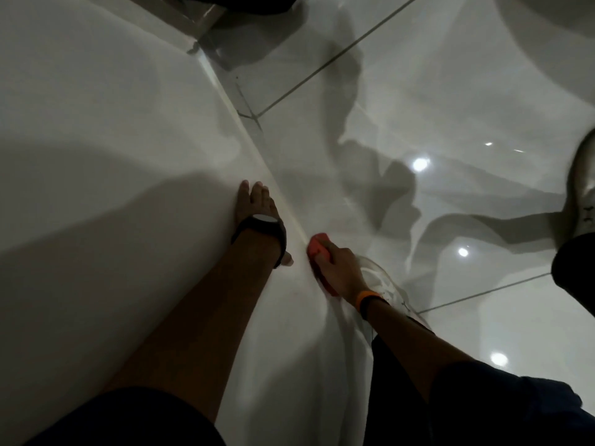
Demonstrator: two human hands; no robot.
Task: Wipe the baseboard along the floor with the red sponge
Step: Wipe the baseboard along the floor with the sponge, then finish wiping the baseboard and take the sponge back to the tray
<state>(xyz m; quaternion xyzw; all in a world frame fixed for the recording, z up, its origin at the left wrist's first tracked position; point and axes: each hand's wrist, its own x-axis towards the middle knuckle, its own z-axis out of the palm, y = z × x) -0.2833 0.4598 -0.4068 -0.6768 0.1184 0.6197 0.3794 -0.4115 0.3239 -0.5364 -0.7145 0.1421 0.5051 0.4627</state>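
Note:
The white baseboard runs diagonally from upper middle down to lower middle, where the white wall meets the glossy floor. My right hand grips the red sponge and presses it against the baseboard just right of centre. My left hand lies flat on the wall above the baseboard, fingers spread and pointing away, with a dark strap and a round white disc across its back. An orange and black band sits on my right wrist.
Glossy white floor tiles with dark grout lines fill the right side. My white shoe stands just behind the right hand. Another shoe and a dark trouser leg are at the right edge. A dark object stands in the corner at top.

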